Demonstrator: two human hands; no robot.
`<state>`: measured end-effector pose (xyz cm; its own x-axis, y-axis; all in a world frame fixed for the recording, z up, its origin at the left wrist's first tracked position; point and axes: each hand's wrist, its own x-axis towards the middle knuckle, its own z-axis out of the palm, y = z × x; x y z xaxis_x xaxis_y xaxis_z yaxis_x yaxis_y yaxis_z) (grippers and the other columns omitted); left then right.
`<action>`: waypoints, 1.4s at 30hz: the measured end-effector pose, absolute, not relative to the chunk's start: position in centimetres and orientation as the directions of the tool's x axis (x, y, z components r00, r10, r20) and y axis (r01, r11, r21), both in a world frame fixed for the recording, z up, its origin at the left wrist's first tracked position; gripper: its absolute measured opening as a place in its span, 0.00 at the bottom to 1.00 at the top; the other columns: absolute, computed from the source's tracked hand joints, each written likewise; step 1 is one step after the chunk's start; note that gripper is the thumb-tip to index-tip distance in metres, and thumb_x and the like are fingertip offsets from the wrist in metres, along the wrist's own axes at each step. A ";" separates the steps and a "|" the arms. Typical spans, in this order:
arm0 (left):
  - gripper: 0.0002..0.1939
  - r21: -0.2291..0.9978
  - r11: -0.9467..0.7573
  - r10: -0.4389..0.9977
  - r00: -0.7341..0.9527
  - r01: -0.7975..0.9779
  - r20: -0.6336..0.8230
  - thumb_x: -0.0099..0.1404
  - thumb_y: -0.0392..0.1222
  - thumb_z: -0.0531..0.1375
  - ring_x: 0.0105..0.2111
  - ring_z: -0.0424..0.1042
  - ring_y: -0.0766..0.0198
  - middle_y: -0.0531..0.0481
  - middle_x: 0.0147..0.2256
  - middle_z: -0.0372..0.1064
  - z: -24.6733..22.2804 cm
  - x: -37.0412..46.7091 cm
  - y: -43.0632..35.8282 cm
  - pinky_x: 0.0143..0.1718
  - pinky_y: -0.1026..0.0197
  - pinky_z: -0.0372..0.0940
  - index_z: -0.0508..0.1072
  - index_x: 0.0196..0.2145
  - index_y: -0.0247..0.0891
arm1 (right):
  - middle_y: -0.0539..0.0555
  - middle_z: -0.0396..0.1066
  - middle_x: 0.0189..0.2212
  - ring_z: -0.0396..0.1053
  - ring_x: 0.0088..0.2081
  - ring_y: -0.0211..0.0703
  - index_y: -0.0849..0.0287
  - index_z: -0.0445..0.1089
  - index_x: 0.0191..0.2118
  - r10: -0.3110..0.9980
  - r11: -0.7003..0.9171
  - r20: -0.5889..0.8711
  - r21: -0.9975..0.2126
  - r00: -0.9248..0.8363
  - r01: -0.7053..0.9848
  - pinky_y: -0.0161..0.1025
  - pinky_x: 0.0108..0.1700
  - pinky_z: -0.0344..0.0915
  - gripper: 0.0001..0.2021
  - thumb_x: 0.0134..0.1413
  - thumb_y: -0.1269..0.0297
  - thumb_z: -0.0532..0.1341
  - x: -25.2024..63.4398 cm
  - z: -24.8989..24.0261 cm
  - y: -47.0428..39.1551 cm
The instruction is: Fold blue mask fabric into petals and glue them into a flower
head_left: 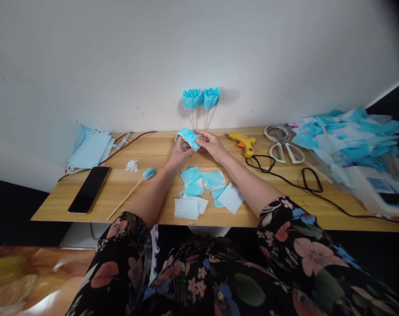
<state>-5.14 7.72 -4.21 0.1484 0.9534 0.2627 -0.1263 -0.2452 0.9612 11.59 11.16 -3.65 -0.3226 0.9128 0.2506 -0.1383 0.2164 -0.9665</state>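
We find the gathered blue piece (186, 135) between the left hand (181, 153), which pinches its near side, and the right hand (211, 142), which grips its right end; its long axis slants from far left to near right, and neither hand is nearer. On the hands' near side, we note loose squares (190, 176) on the desk (161, 147); to their left, a blue-tipped stick (149, 173).

Soft light; faint shadows on wall (120, 66); glare on floor (59, 274).
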 end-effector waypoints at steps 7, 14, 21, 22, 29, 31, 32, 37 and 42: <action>0.24 0.955 -0.244 0.957 0.119 -0.170 0.266 0.58 0.50 0.66 0.29 0.70 0.66 0.54 0.31 0.69 -4.9 -5.5 8.2 0.31 0.63 0.63 0.66 0.49 0.41 | 0.48 0.72 0.30 0.69 0.35 0.41 0.60 0.73 0.57 0.920 0.238 0.260 -0.965 -0.294 -0.108 0.42 0.45 0.68 0.32 0.47 0.48 0.71 11.6 -4.0 11.4; 0.27 0.957 -0.260 0.958 0.091 -0.128 0.273 0.52 0.47 0.70 0.28 0.68 0.66 0.55 0.29 0.68 -4.5 -5.2 8.5 0.32 0.63 0.61 0.66 0.47 0.41 | 0.50 0.76 0.32 0.72 0.37 0.43 0.60 0.74 0.56 0.926 0.234 0.245 -0.970 -0.288 -0.072 0.43 0.48 0.69 0.32 0.47 0.49 0.70 11.6 -4.3 11.4; 0.27 0.952 -0.275 0.953 0.090 -0.135 0.288 0.52 0.45 0.69 0.27 0.67 0.66 0.56 0.27 0.67 -4.7 -5.0 9.1 0.32 0.62 0.61 0.66 0.47 0.40 | 0.55 0.81 0.45 0.75 0.45 0.46 0.59 0.77 0.53 0.936 0.222 0.244 -0.968 -0.253 -0.115 0.44 0.53 0.68 0.29 0.49 0.46 0.69 11.9 -4.5 11.5; 0.26 0.952 -0.276 0.953 0.088 -0.134 0.289 0.52 0.45 0.69 0.26 0.67 0.66 0.56 0.27 0.67 -4.8 -5.0 9.1 0.32 0.62 0.61 0.66 0.47 0.40 | 0.56 0.80 0.47 0.75 0.46 0.46 0.58 0.78 0.52 0.937 0.225 0.249 -0.967 -0.245 -0.122 0.44 0.54 0.68 0.29 0.49 0.44 0.69 11.9 -4.5 11.6; 0.25 0.949 -0.282 0.952 0.081 -0.143 0.295 0.52 0.44 0.69 0.26 0.67 0.67 0.57 0.26 0.66 -4.8 -5.0 9.1 0.31 0.63 0.61 0.66 0.46 0.40 | 0.55 0.81 0.43 0.74 0.44 0.46 0.59 0.80 0.49 0.956 0.159 0.187 -0.978 -0.227 -0.134 0.42 0.49 0.70 0.33 0.45 0.37 0.68 11.7 -4.5 11.6; 0.25 0.951 -0.275 0.955 0.074 -0.139 0.287 0.52 0.44 0.69 0.26 0.67 0.68 0.58 0.26 0.66 -4.8 -4.9 9.1 0.31 0.63 0.61 0.66 0.46 0.40 | 0.55 0.81 0.44 0.75 0.44 0.46 0.58 0.79 0.50 0.949 0.150 0.185 -0.977 -0.256 -0.151 0.42 0.50 0.70 0.33 0.43 0.39 0.71 11.7 -4.5 11.5; 0.25 0.952 -0.272 0.956 0.073 -0.139 0.283 0.52 0.44 0.69 0.26 0.67 0.68 0.58 0.26 0.66 -4.8 -4.9 9.1 0.32 0.63 0.62 0.66 0.46 0.41 | 0.55 0.81 0.44 0.75 0.44 0.46 0.58 0.79 0.51 0.945 0.148 0.186 -0.977 -0.268 -0.156 0.42 0.50 0.70 0.33 0.43 0.40 0.71 11.7 -4.5 11.5; 0.26 0.951 -0.270 0.955 0.081 -0.153 0.284 0.52 0.45 0.70 0.26 0.67 0.67 0.57 0.26 0.67 -4.7 -5.0 9.1 0.31 0.63 0.62 0.66 0.46 0.41 | 0.55 0.81 0.45 0.76 0.44 0.47 0.57 0.79 0.51 0.939 0.162 0.192 -0.979 -0.285 -0.124 0.44 0.51 0.70 0.31 0.43 0.44 0.72 11.7 -4.7 11.6; 0.25 0.955 -0.266 0.956 0.093 -0.132 0.280 0.52 0.45 0.70 0.26 0.67 0.68 0.57 0.27 0.67 -4.4 -5.0 8.8 0.32 0.63 0.61 0.66 0.45 0.41 | 0.56 0.81 0.47 0.76 0.48 0.49 0.58 0.79 0.51 0.940 0.149 0.183 -0.979 -0.287 -0.139 0.46 0.55 0.69 0.33 0.41 0.43 0.73 11.6 -5.0 12.0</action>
<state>-5.00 8.80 -4.45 0.0934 0.9555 0.2797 -0.1323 -0.2665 0.9547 11.62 12.02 -4.97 -0.2866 0.9403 0.1834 -0.1385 0.1487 -0.9791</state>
